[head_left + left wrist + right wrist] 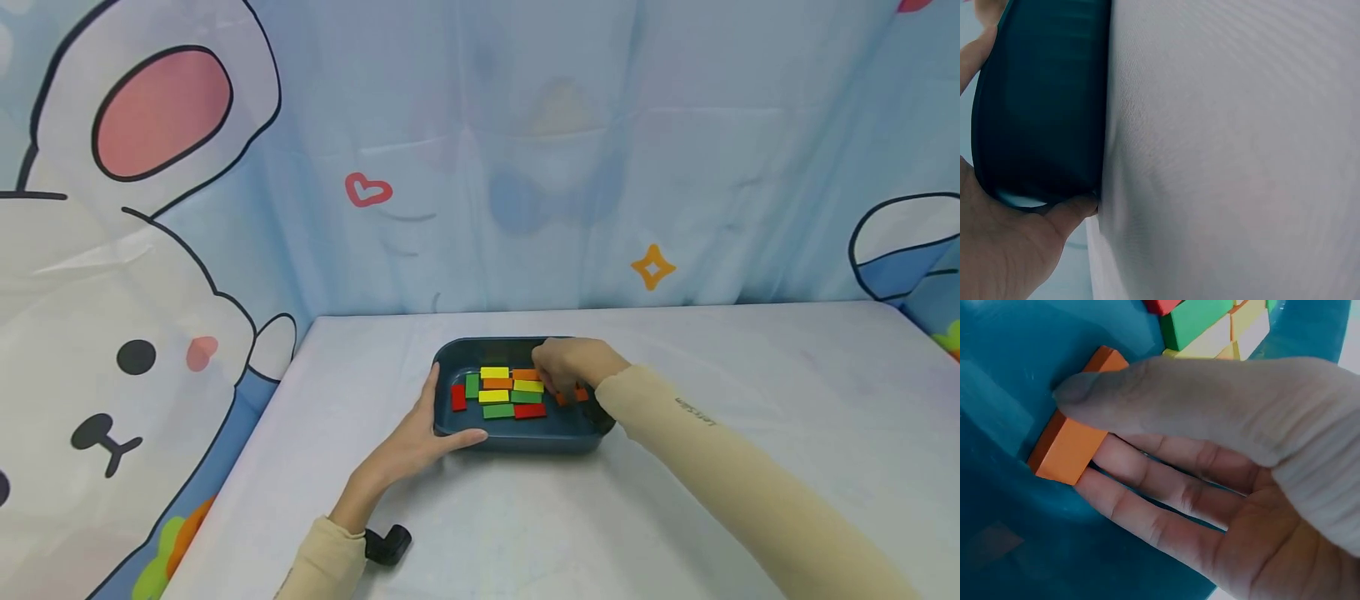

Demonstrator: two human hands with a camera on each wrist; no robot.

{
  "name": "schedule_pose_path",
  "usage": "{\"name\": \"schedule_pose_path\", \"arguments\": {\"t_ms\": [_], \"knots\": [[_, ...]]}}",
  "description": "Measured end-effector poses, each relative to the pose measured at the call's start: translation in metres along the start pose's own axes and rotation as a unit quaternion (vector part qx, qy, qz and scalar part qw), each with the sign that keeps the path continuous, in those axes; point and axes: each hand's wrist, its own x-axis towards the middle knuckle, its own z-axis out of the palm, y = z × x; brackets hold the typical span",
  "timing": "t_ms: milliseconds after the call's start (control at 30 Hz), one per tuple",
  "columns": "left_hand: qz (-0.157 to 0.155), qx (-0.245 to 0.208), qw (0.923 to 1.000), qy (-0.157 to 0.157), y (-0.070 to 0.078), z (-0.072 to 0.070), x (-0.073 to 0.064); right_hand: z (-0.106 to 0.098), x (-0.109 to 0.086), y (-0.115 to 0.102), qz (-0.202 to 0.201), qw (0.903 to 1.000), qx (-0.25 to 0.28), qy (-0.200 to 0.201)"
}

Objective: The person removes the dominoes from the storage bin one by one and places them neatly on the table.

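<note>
Pale blue printed cloth [562, 167] hangs behind a white tabletop [600, 517]. Over the tray [525, 442], the right hand [566, 362] pinches one orange block [1075, 447], thumb across its upper face and fingers against the opposite side, the gap between them no wider than the block. Whether the block rests on the tray floor or is slightly raised, I cannot tell. It sits in the right part of the tray, nearer the right edge than the left; its long axis runs roughly along the tray's long edges.

Leftward from that grip lies the block cluster [493, 396], red, green, yellow and orange. Most of its pieces share the held block's direction, while a green one [472, 385] and a red one [458, 397] at its left side stand crosswise. The right hand is much the nearer to the orange block. The left hand [420, 429] grips the tray's near-left corner, thumb along the near wall. Bare tray floor shows along the near edge and just right of the cluster, which judges as the handiest room for moving; the right edge leaves less.
</note>
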Motion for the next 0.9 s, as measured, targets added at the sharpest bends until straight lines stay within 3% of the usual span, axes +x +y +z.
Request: {"name": "schedule_pose_path", "arguments": {"t_ms": [400,600,900], "knots": [[0.002,-0.001,1.0,0.0,0.0,0.0,-0.001,0.003,0.01,0.003,-0.013,0.9999,-0.006,-0.004],[0.011,0.002,0.9999,0.002,0.001,-0.001,-0.001,-0.001,0.001,0.003,-0.023,0.9988,0.035,-0.026],[0.014,0.002,0.9999,0.0,0.0,0.001,0.0,0.002,-0.001,0.002,-0.031,0.9987,0.02,-0.037]]}}
